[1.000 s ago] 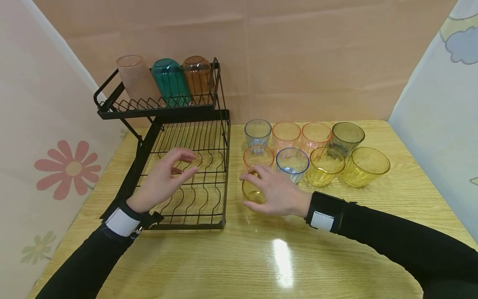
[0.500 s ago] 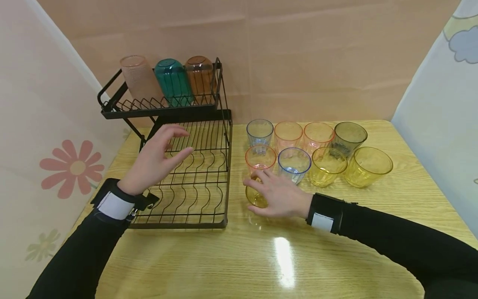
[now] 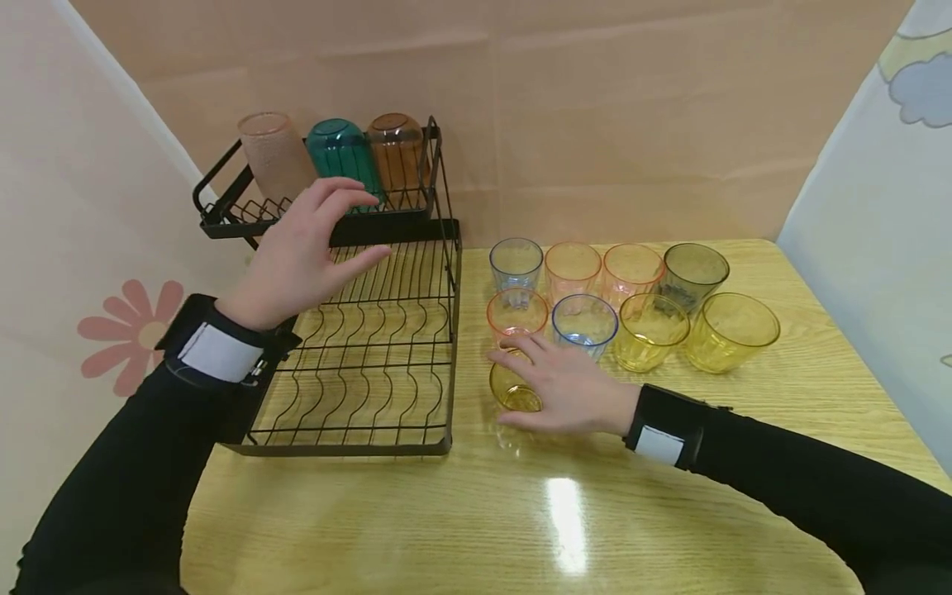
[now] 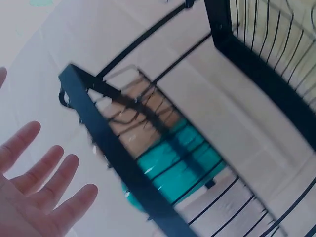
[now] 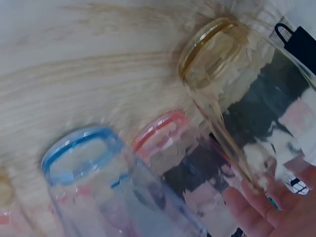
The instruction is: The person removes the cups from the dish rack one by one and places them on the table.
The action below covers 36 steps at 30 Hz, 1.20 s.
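My left hand [image 3: 286, 264] is raised in front of the black two-tier rack [image 3: 446, 397], near its upper shelf, and holds nothing. Its fingers [image 4: 64, 175] are spread in the left wrist view. On that shelf stand a frosted pink glass [image 3: 278, 157], a teal glass [image 3: 340, 153] and a brown glass [image 3: 397, 153], bottoms up. My right hand [image 3: 573, 388] is around a yellow glass [image 3: 516, 392] that stands upright on the table; its fingers look loose at the rim. Whether they press the glass is hard to tell.
Behind and right of the yellow glass stand a red-rimmed glass [image 3: 518, 310], a blue-rimmed glass [image 3: 584, 330] and two more yellow glasses. At the back are a blue glass [image 3: 516, 263], two orange-rimmed glasses and a grey glass [image 3: 692, 277]. A cloth wall hangs behind the table.
My left hand has risen from over the lower rack to the upper shelf. The right hand has slid slightly right along the yellow glass, which stays put.
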Available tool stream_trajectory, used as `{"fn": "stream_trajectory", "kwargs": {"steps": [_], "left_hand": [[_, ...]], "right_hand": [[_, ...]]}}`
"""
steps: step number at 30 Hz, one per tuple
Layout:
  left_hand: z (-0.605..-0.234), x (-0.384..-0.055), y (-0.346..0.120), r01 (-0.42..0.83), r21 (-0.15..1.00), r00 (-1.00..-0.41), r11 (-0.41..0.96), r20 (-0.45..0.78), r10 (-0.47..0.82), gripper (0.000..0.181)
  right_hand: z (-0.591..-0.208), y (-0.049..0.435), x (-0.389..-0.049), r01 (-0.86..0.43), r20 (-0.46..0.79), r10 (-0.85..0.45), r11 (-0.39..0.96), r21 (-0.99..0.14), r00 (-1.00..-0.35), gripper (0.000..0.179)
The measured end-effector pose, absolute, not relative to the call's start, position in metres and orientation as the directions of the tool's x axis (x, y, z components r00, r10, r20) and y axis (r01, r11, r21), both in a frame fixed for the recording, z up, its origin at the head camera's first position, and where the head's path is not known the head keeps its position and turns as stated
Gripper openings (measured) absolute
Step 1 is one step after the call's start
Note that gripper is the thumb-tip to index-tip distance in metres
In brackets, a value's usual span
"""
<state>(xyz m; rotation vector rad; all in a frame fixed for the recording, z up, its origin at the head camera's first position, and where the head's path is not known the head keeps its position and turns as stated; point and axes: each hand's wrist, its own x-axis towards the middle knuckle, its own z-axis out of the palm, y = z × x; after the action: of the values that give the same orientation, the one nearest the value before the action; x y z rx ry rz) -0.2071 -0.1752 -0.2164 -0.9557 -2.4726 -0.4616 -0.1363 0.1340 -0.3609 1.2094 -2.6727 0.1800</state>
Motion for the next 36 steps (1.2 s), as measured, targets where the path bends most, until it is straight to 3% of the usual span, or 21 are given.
{"fn": "stream_trajectory", "kwargs": {"steps": [4,12,19,36], "left_hand": [[-0.197,-0.215,-0.172,0.69,0.118,-0.667,0.714,0.487,0.564,0.058],[-0.159,-0.234,-0.164,0.614,0.102,-0.761,0.783,0.34,0.553,0.069],[-0.13,-0.26,-0.16,0.538,0.106,-0.832,0.836,0.222,0.508,0.078],[-0.109,-0.305,-0.126,0.497,0.066,-0.866,0.865,-0.014,0.499,0.098]], "right_hand": [[-0.352,0.145,-0.133,-0.757,0.25,-0.727,0.652,-0.043,-0.64,0.077],[-0.339,0.173,-0.133,-0.743,0.323,-0.686,0.664,-0.086,-0.651,0.071],[-0.335,0.19,-0.134,-0.749,0.426,-0.662,0.66,-0.061,-0.617,0.065],[-0.335,0.217,-0.129,-0.707,0.461,-0.608,0.705,-0.061,-0.646,0.068]]}}
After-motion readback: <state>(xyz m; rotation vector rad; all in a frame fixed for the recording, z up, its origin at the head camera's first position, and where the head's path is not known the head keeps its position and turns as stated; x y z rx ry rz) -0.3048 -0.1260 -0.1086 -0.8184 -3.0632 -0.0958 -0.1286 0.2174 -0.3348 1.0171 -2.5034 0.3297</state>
